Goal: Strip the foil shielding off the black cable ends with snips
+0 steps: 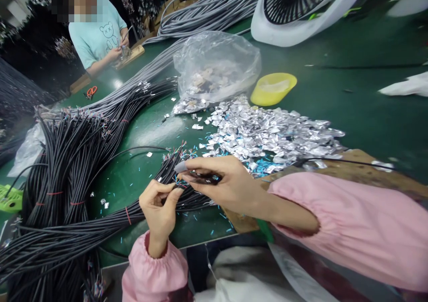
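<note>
My left hand (158, 208) pinches the end of a black cable (180, 186) between thumb and fingers. Thin coloured wires (176, 179), some of them blue, fan out of that end. Close against it, my right hand (224, 179) is closed round a dark, shiny hand tool (209, 177), mostly hidden by the fingers, so its kind is unclear. A grey cover (180, 167) sits on a fingertip of the right hand, which meets the wires. Behind both hands lies a bundle of black cables (130, 213) with bared coloured ends, tied with a red band.
Foil scraps (274, 134) and blue wire bits are heaped behind my right hand, beside a clear plastic bag (217, 65) and a yellow dish (273, 89). Thick black cable bundles (63, 172) fill the left. A white fan (284, 34) stands behind; a co-worker (96, 36) works across the table.
</note>
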{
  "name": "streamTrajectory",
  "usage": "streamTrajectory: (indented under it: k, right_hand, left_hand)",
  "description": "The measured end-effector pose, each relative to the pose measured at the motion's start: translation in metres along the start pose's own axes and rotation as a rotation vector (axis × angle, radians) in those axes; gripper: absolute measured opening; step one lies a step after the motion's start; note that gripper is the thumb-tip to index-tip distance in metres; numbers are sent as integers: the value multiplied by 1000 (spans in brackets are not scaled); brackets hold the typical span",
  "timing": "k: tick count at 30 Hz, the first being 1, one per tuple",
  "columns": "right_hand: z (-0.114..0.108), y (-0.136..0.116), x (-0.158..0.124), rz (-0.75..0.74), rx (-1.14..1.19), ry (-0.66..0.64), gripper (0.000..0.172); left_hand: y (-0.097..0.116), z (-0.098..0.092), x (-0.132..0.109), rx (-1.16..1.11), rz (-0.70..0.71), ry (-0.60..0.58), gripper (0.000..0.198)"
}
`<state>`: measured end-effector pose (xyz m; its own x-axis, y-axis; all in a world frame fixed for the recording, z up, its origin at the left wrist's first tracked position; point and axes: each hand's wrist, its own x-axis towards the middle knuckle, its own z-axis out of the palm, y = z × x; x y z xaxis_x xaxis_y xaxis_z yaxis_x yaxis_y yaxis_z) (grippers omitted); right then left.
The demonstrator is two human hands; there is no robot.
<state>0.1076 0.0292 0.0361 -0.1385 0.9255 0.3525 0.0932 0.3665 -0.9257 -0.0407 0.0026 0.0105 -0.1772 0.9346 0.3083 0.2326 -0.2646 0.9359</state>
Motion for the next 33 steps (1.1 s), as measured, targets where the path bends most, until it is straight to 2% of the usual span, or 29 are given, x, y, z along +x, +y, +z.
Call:
streamTrajectory:
  k: [9, 17, 21, 26, 29, 33]
  right_hand:
    - [-3, 1, 0, 46, 38, -52, 24]
    - [-1, 3, 1, 80, 47, -40, 22]
    - [-2, 3, 3, 117, -27, -101, 20]
    - [-13, -2, 5, -27, -185, -1, 24]
    - [-17, -4, 6, -75, -178, -37, 17]
    - [-19, -2, 6, -165, -244, -97, 18]
  left_hand:
    - [2, 0, 0, 37, -61, -16, 12]
    - [1, -1, 1, 74, -25, -49, 12]
    - [1, -2, 0, 130, 22, -89, 13]
    - [1, 1, -3, 212, 120, -61, 10]
    - [0, 4, -4, 265, 182, -27, 6]
    - [-3, 6, -6, 340, 254, -11, 3]
